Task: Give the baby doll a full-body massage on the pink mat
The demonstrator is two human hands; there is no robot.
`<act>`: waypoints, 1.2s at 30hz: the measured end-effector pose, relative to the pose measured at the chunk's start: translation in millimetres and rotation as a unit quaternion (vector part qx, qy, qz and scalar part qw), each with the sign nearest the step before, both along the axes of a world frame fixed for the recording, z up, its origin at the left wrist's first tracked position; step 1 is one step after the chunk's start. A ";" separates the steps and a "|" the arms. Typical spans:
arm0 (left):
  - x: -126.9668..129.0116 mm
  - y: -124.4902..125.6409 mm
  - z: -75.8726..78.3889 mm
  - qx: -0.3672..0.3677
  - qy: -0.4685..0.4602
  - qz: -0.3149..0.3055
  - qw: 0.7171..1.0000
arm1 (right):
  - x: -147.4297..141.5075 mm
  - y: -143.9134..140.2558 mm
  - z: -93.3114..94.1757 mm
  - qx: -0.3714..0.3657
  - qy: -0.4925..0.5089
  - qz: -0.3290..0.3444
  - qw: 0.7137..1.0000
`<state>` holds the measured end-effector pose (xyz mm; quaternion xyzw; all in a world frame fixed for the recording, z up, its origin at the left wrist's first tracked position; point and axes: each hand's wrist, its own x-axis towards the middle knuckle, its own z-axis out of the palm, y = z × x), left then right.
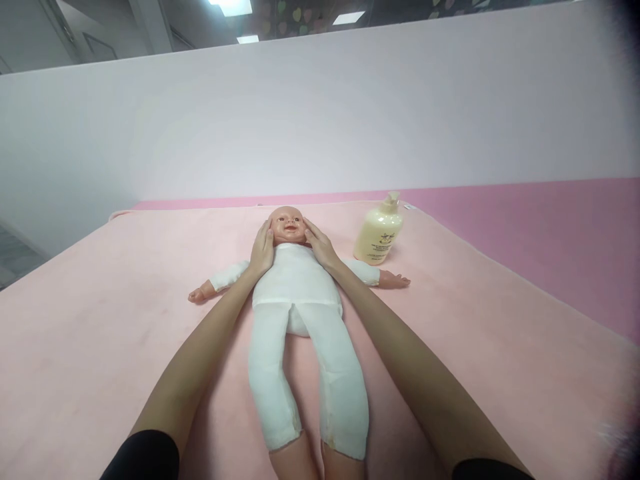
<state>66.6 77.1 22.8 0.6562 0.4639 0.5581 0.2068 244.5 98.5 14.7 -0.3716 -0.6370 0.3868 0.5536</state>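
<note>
Both hands, left hand (pixel 262 251) and right hand (pixel 320 245), are lying open, cupping the baby doll's head (pixel 287 225); the lotion bottle (pixel 378 231) is standing right.

Support surface: a wide flat bed or padded table topped in deeper pink material (pixel 560 227), backed by a plain pale wall. Spread over most of it, a soft light-pink fleece blanket (pixel 100 313), its far edge and right edge visible against the darker pink.

Items lying directly on the blanket:
1. One plastic baby doll in a white cloth bodysuit (pixel 295 287), face up, arms spread out sideways, legs extended toward the viewer, head at the far end.
2. One cream-yellow plastic pump bottle (pixel 379 232), upright, just beside the doll's outstretched arm.
</note>
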 end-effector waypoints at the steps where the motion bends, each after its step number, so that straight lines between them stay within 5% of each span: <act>1: 0.1 -0.7 0.2 -0.002 -0.002 -0.002 1.000 | -0.1 -0.9 1.0 -0.003 0.003 0.000 1.000; 11: 1.7 -5.5 3.8 -0.028 0.015 -0.010 0.999 | -4.1 -16.7 11.4 -0.010 0.018 0.011 1.000; 36: -0.7 3.1 -3.2 -0.017 0.022 -0.007 1.000 | 0.3 -4.9 3.7 -0.002 -0.013 0.005 1.000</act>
